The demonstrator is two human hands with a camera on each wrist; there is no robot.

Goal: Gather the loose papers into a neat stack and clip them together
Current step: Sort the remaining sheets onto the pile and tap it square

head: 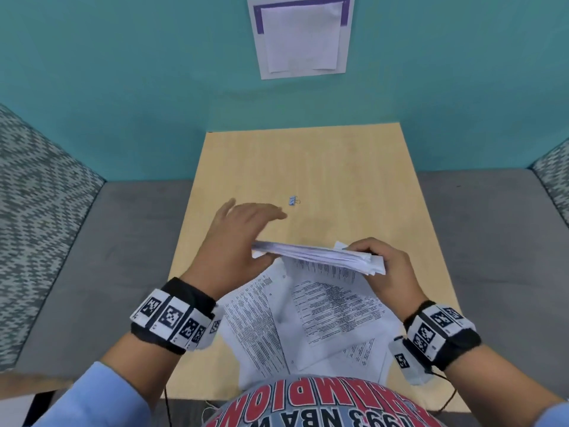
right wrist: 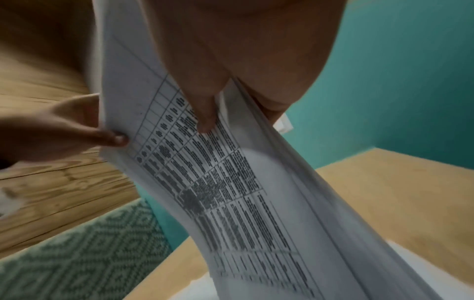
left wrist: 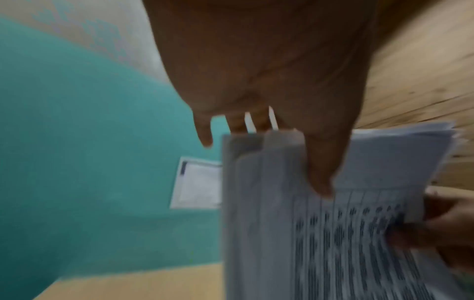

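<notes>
I hold a stack of printed papers (head: 314, 255) on edge above the wooden table (head: 308, 161). My right hand (head: 386, 271) grips its right end, thumb on the near face (right wrist: 205, 117). My left hand (head: 246, 238) is at the stack's left end, thumb on the near face (left wrist: 320, 172) and straight fingers behind it. The sheets in the stack (right wrist: 231, 182) are unevenly aligned. Several loose printed sheets (head: 323, 315) lie fanned on the table below the stack. A small blue binder clip (head: 293, 201) lies on the table beyond my left fingertips, untouched.
Grey bench seats (head: 117, 257) flank the table on both sides, with patterned backrests (head: 37, 186). A teal wall (head: 123, 87) rises behind, with a paper notice (head: 300, 35) pinned to it. The table's far half shows bare wood around the clip.
</notes>
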